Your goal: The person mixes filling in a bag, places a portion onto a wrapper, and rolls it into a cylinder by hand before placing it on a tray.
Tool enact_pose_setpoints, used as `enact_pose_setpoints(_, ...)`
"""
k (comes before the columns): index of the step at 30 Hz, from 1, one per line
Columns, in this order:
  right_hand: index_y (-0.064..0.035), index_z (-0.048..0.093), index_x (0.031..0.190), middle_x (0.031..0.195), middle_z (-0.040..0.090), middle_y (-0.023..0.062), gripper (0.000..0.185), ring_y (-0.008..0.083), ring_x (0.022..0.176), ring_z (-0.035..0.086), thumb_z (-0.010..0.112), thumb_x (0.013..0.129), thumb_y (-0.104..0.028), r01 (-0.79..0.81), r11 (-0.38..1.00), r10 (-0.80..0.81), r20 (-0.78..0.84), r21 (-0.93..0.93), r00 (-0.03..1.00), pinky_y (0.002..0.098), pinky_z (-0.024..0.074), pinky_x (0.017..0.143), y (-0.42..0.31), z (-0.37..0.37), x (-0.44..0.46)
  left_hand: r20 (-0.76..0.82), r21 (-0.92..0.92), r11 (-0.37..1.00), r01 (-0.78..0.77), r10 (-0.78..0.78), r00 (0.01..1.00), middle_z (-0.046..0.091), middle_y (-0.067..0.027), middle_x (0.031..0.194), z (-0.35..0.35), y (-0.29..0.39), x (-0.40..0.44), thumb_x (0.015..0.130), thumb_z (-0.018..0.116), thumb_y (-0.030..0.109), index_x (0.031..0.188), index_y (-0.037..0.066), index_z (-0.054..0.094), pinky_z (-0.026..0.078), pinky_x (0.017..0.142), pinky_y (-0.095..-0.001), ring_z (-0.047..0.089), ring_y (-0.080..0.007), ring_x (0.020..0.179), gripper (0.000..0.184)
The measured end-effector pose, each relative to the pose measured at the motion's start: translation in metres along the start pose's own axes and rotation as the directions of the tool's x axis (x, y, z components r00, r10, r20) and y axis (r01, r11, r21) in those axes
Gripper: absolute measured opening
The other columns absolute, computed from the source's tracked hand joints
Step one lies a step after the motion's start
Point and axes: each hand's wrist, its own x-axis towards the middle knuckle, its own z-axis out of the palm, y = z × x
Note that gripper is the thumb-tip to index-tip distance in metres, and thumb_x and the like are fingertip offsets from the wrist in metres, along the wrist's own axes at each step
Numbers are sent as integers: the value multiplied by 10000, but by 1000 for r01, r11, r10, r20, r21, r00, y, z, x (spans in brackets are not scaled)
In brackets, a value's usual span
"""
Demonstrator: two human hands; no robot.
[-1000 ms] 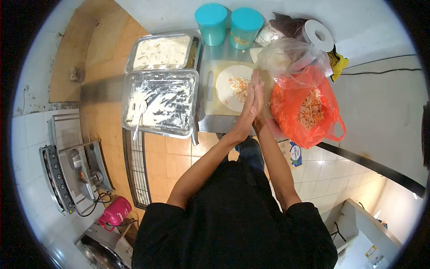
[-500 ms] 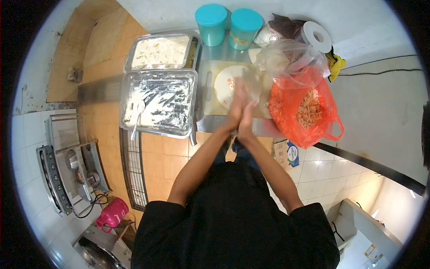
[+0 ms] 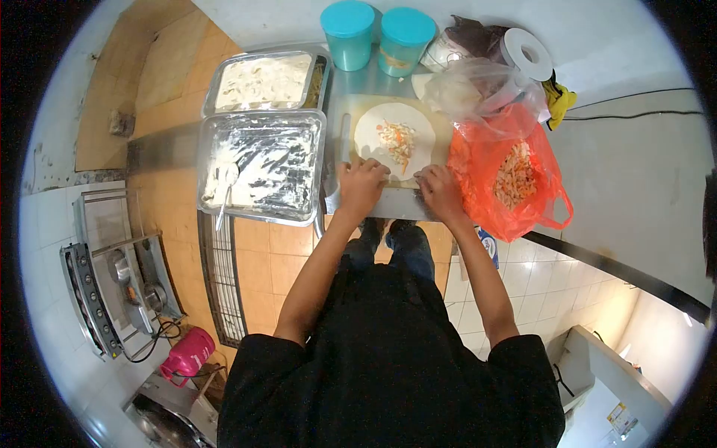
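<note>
A round, pale dough wrapper [image 3: 369,134] lies flat on a cream cutting board [image 3: 442,142]. Chopped orange-and-white filling [image 3: 398,140] is heaped at its middle, with a thin trail toward me. My left hand [image 3: 362,184] is at the wrapper's near left edge, its fingers curled down and pinching there. Opposite it, my right hand [image 3: 439,191] has its bent fingers and thumb together at the near right edge. A red plastic bag [image 3: 467,179] holding more chopped filling [image 3: 515,178] stands just right of my right hand.
Left of the board are a white-smeared glass tray [image 3: 320,168] with a spoon [image 3: 227,200] and another tray of creamy white contents [image 3: 265,81]. Two teal-lidded containers [image 3: 349,45] [image 3: 403,52], a clear bag [image 3: 485,89] and a white roll [image 3: 527,58] stand at the back.
My hands were together and blurred over the wrapper's near right part. They have moved apart and down to its near edge, leaving the filling in plain view.
</note>
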Motion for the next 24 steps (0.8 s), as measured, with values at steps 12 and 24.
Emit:
enact_pose_setpoints(12,-100,665,955,986,610,63,140,297,981,576,682,853,-195,46,994,-29,163,-102,986,429,486,849,9,-2,24,35,120,977,-176,173,984,639,22,897,10,-11,12,789,710,213,848,181,705,396,853,-425,585,-207,955,67)
enact_pose_setpoints(24,-69,614,970,1011,584,124,155,329,975,566,677,847,-139,141,986,-131,103,-94,986,442,489,821,19,5,31,41,-17,986,-167,167,985,637,-22,930,8,-12,22,821,666,168,877,130,658,405,835,-428,587,-245,986,68)
